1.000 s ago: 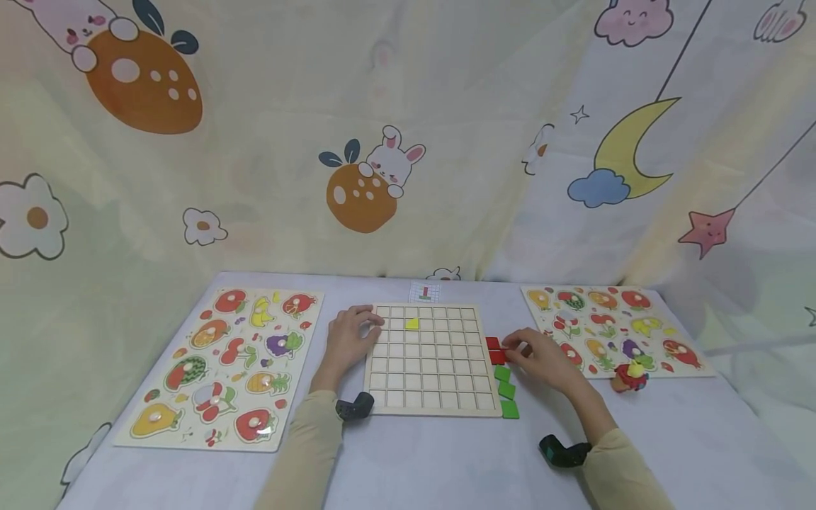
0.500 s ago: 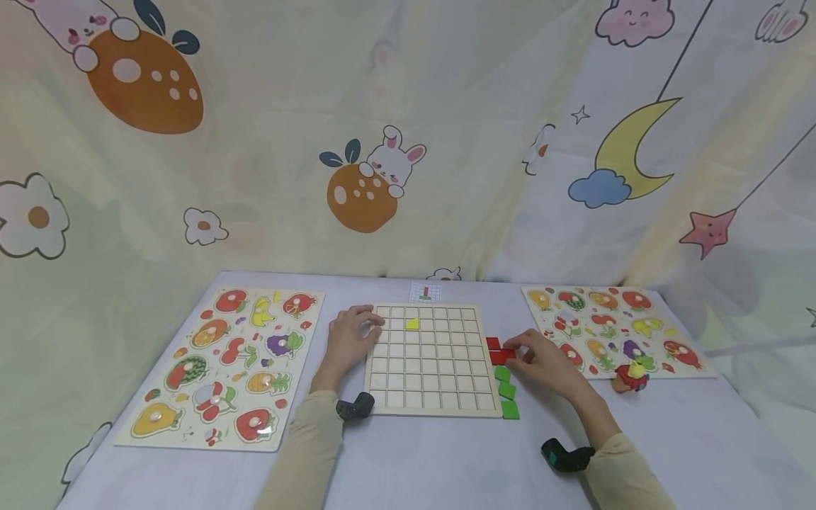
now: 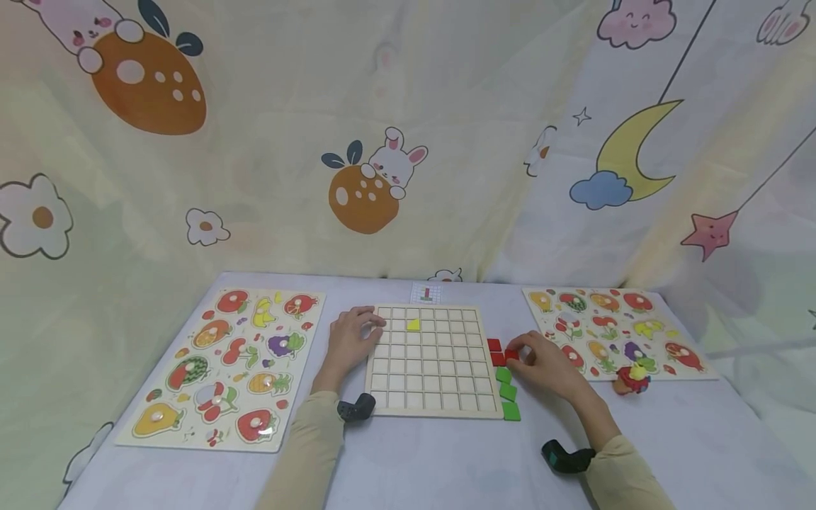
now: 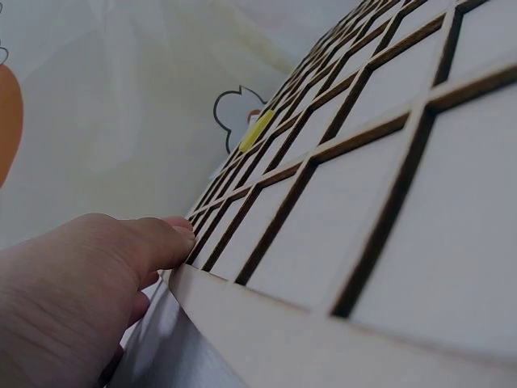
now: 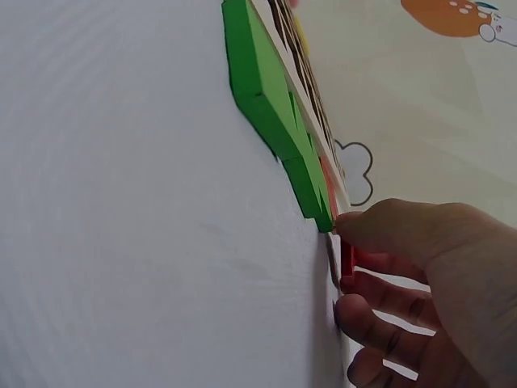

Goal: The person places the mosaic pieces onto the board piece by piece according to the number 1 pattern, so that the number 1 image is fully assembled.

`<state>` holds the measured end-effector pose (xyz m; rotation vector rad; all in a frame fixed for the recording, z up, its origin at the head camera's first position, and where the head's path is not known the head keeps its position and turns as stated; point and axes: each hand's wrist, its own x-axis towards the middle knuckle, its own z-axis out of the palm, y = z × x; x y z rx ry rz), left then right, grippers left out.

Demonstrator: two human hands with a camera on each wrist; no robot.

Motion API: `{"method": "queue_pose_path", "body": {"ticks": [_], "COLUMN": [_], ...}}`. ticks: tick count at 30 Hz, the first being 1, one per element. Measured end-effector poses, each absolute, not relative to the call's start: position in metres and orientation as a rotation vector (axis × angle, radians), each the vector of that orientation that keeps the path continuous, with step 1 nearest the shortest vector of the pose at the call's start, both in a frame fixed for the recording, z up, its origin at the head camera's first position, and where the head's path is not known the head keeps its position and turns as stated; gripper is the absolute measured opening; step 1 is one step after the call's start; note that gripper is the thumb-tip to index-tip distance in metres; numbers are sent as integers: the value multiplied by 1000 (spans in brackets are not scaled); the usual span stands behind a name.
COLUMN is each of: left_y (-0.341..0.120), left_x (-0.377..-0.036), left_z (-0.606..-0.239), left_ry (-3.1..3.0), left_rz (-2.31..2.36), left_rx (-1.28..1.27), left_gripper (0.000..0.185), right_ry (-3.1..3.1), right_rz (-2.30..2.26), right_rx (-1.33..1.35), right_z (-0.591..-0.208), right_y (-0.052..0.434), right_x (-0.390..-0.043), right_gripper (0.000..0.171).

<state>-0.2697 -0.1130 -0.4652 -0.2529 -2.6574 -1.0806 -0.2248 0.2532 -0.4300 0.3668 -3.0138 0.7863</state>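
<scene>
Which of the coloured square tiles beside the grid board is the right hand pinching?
The red tile nearest the fruit puzzle: the right hand pinches it with its fingers. The other red tiles and the green tiles lie untouched beside the grid board.

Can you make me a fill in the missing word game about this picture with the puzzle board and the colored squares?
1. The one piece already sitting in the wooden grid board is colored ____.
2. The right hand pinches a square tile colored ____.
3. The left hand rests on the board's far ____ corner.
4. The three tiles in a row along the board's right edge, nearer than the red ones, are colored ____.

Missing words: yellow; red; left; green
</scene>
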Motion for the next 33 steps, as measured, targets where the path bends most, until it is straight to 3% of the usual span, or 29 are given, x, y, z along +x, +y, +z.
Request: {"method": "queue_pose_path", "body": {"ticks": [12, 27, 33], "left_y": [-114, -114, -114], "left_x": [-269, -271, -271], "left_z": [-465, -466, -468], "left_ry": [-2674, -2649, -2676], "left_rz": [-1092, -1084, -1090], "left_rx": [-250, -266, -249], "left_gripper": [11, 11, 11], "right_ry": [-2991, -2941, -2925], "right_rz": [896, 1037, 1323], "right_rx": [306, 239, 234], "right_z": [-431, -431, -433], "right_y": [244, 232, 227], "right_x": [-227, -234, -240], "right_gripper": [32, 29, 29]}}
